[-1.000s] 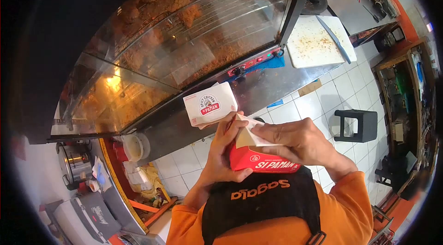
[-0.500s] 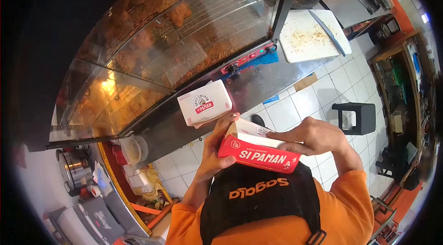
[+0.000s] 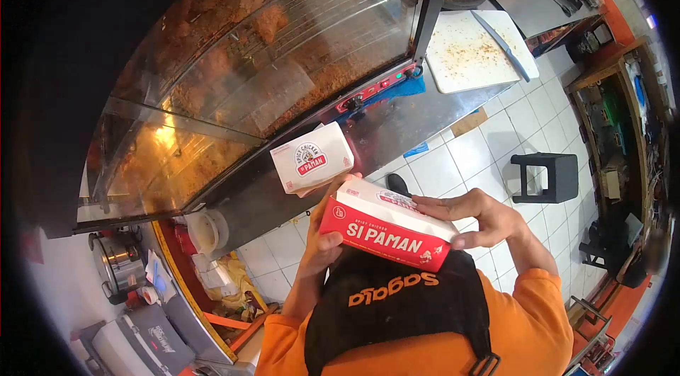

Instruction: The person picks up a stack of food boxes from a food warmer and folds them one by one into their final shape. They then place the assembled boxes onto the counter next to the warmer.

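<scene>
A red and white "SI PAMAN" takeaway box [image 3: 386,229] is held in front of my black apron, its white lid lying flat on top. My left hand [image 3: 320,245] grips the box's left end from underneath. My right hand [image 3: 476,217] rests on the lid's right edge, fingers pressing down on it. A second white box [image 3: 312,158] with the same logo sits just beyond on the steel counter [image 3: 404,128], in front of the glass warmer [image 3: 283,57] full of fried chicken.
A white cutting board [image 3: 474,54] with crumbs and a knife [image 3: 501,35] lies at the counter's right end. A black stool [image 3: 545,176] stands on the white tiled floor. Shelves line the right wall. A steel pot [image 3: 113,261] and packaging sit lower left.
The box's lid went from raised and open to folded flat and closed. My right hand slid along the lid to its right edge. The box tilted slightly towards me.
</scene>
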`<state>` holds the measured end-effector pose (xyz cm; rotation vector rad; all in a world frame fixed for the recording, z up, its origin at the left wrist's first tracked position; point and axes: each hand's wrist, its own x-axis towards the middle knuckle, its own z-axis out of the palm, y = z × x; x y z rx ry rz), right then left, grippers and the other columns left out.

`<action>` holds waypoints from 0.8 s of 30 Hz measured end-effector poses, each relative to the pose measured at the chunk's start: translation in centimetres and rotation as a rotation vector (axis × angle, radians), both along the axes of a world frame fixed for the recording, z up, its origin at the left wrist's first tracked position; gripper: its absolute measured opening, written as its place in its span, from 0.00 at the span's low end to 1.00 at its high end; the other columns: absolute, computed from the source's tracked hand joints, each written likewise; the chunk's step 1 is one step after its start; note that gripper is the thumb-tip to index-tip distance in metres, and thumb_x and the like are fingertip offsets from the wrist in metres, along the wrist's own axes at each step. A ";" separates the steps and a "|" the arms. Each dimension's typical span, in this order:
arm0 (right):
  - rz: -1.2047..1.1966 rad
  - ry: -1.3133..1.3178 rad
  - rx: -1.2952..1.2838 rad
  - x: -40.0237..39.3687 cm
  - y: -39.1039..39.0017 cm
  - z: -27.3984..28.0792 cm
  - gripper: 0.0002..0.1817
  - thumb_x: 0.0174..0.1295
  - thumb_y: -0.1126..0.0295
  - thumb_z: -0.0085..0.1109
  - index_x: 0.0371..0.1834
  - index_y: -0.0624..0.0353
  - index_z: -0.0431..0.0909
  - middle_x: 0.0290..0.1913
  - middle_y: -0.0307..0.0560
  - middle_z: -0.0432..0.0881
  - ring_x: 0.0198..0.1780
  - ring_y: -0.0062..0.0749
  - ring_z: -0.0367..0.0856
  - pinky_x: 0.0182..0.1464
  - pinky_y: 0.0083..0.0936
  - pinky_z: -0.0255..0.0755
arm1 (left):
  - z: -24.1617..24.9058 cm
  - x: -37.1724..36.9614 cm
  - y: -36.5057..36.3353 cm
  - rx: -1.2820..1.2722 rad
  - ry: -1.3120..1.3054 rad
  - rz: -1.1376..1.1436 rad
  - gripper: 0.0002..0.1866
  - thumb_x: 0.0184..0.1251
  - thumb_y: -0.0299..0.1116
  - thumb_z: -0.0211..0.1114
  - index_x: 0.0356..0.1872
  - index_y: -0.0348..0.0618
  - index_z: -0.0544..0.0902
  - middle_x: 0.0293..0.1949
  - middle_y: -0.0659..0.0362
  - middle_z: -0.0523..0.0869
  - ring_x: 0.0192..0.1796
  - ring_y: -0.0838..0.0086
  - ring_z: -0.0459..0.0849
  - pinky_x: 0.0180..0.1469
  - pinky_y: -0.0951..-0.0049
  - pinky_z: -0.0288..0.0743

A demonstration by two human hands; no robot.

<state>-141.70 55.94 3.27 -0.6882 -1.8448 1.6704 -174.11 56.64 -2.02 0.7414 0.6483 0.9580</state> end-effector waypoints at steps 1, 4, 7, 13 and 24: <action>-0.046 -0.003 0.018 -0.4 -0.3 -0.1 0.32 0.68 0.60 0.63 0.70 0.71 0.74 0.70 0.65 0.77 0.74 0.58 0.73 0.78 0.44 0.63 | 0.1 0.1 -0.1 -0.019 -0.006 0.015 0.58 0.50 0.52 0.79 0.80 0.38 0.59 0.80 0.40 0.59 0.78 0.51 0.67 0.77 0.50 0.69; -0.138 -0.007 0.052 -1.0 -1.3 -0.7 0.29 0.71 0.61 0.58 0.69 0.72 0.75 0.69 0.66 0.78 0.73 0.59 0.74 0.78 0.45 0.64 | -0.5 -0.3 -0.1 0.034 0.011 -0.003 0.59 0.50 0.52 0.79 0.81 0.40 0.58 0.80 0.40 0.58 0.79 0.51 0.65 0.78 0.49 0.67; -0.222 -0.028 0.078 -1.6 -2.0 -0.7 0.28 0.72 0.62 0.52 0.69 0.71 0.76 0.68 0.67 0.78 0.71 0.61 0.75 0.77 0.46 0.66 | 0.2 0.0 -0.2 0.032 0.033 0.018 0.60 0.48 0.52 0.80 0.80 0.40 0.57 0.80 0.40 0.58 0.79 0.52 0.64 0.78 0.49 0.65; -0.343 -0.013 0.009 -2.7 -2.5 0.4 0.28 0.70 0.67 0.43 0.70 0.68 0.76 0.68 0.69 0.78 0.73 0.65 0.74 0.78 0.48 0.63 | 1.1 0.4 0.1 0.099 0.142 0.020 0.60 0.49 0.58 0.78 0.81 0.38 0.61 0.80 0.43 0.60 0.79 0.57 0.65 0.78 0.56 0.61; -0.207 -0.139 -0.026 -3.7 -2.9 1.9 0.28 0.81 0.53 0.40 0.80 0.45 0.68 0.83 0.65 0.53 0.81 0.64 0.53 0.80 0.58 0.48 | 2.1 1.0 0.3 0.047 0.113 0.032 0.60 0.47 0.57 0.78 0.80 0.43 0.59 0.80 0.43 0.59 0.80 0.54 0.64 0.79 0.54 0.60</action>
